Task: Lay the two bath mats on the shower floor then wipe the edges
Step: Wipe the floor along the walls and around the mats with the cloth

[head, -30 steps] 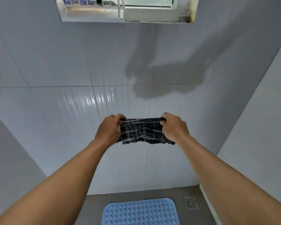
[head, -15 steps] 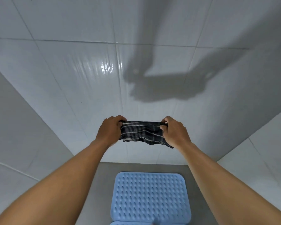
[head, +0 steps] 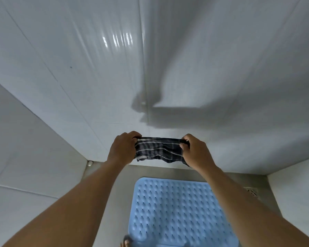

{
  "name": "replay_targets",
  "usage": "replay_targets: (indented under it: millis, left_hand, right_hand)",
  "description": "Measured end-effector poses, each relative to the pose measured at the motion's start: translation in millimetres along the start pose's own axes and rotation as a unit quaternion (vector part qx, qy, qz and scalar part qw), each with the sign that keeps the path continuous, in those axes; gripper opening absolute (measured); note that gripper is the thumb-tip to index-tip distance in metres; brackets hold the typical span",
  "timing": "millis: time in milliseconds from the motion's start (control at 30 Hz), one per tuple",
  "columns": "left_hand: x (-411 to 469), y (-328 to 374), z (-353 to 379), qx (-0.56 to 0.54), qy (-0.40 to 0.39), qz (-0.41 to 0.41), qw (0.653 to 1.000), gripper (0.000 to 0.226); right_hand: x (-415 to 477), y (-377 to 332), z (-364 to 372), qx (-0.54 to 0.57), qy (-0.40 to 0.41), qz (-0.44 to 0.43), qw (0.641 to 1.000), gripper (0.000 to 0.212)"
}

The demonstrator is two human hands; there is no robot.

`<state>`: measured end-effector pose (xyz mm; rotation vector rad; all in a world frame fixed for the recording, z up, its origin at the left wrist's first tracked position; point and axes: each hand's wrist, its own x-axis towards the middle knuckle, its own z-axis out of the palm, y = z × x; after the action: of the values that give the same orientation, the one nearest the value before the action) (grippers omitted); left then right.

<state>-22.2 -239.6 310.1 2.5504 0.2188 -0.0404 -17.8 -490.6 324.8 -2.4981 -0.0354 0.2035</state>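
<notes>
1. Left hand (head: 122, 148) and right hand (head: 196, 154) each have their fingers clenched on one end of a dark striped cloth (head: 159, 148), stretched between them.
2. Below, near, a blue bath mat (head: 177, 211) lies on the grey shower floor (head: 114, 202).
3. Far right, a floor drain (head: 253, 192).

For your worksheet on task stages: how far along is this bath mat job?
Done: a blue dimpled rubber bath mat lies flat on the grey shower floor; a second mat's edge seems to show below it. In hand: left hand and right hand stretch a dark striped cloth. Left: wiping the edges.
</notes>
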Motion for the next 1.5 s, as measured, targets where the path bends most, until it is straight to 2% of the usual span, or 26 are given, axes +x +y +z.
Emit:
replay_targets:
  millis: [367, 533, 667, 833, 933, 1000, 1067, 1167, 1200, 1267, 1333, 1433, 1500]
  left_hand:
    - [49.7, -201.0, 252.0, -0.047, -0.02, -0.002, 0.999, 0.034]
    - [60.5, -266.4, 337.5, -0.077, -0.036, -0.016, 0.996, 0.034]
    - [70.0, -306.5, 380.4, -0.094, -0.071, -0.045, 0.992, 0.034]
    - [89.2, -341.8, 414.2, -0.007, -0.122, -0.025, 0.992, 0.027]
    - [97.9, -358.0, 441.6, -0.003, -0.137, -0.037, 0.99, 0.023]
    - [103.3, -366.5, 460.0, -0.018, -0.109, -0.057, 0.992, 0.015]
    - [109.4, -372.8, 477.2, -0.016, -0.048, -0.052, 0.997, 0.014]
    - [110.7, -377.2, 503.6, 0.082, 0.098, 0.049, 0.991, 0.028]
    - [107.7, -377.0, 512.6, 0.096, 0.108, 0.078, 0.986, 0.025]
    - [98.9, -380.3, 531.9, 0.114, 0.054, 0.119, 0.985, 0.021]
    - [93.3, -387.0, 547.6, 0.138, -0.001, 0.111, 0.984, 0.031]
    - [99.1, -390.0, 555.3, 0.177, -0.024, 0.104, 0.978, 0.049]
    - [101.8, -387.6, 558.3, 0.176, -0.057, 0.108, 0.977, 0.056]
  right_hand:
    - [64.8, 172.0, 276.9, 0.047, -0.006, 0.014, 0.999, 0.009]
    - [95.4, 237.0, 362.2, 0.082, -0.07, 0.028, 0.994, 0.012]
    - [116.7, 273.0, 411.1, 0.076, -0.125, 0.034, 0.989, 0.014]
    - [136.1, 299.6, 449.2, 0.057, -0.185, 0.045, 0.98, 0.01]
    - [142.3, 313.1, 473.3, 0.035, -0.19, 0.051, 0.98, 0.012]
    - [149.1, 321.4, 492.6, 0.003, -0.154, 0.045, 0.987, 0.019]
    - [156.5, 326.0, 510.5, -0.027, -0.091, 0.027, 0.995, 0.021]
    - [156.4, 325.4, 534.8, -0.174, 0.048, -0.025, 0.983, 0.039]
    - [152.8, 323.0, 544.4, -0.217, 0.08, -0.042, 0.972, 0.045]
    - [143.6, 318.6, 565.0, -0.235, 0.068, -0.058, 0.968, 0.046]
    - [137.8, 318.6, 584.6, -0.22, 0.021, -0.048, 0.974, 0.046]
    - [140.3, 322.9, 602.9, -0.21, -0.051, -0.029, 0.976, 0.056]
    - [141.7, 327.1, 608.7, -0.209, -0.065, -0.024, 0.975, 0.059]
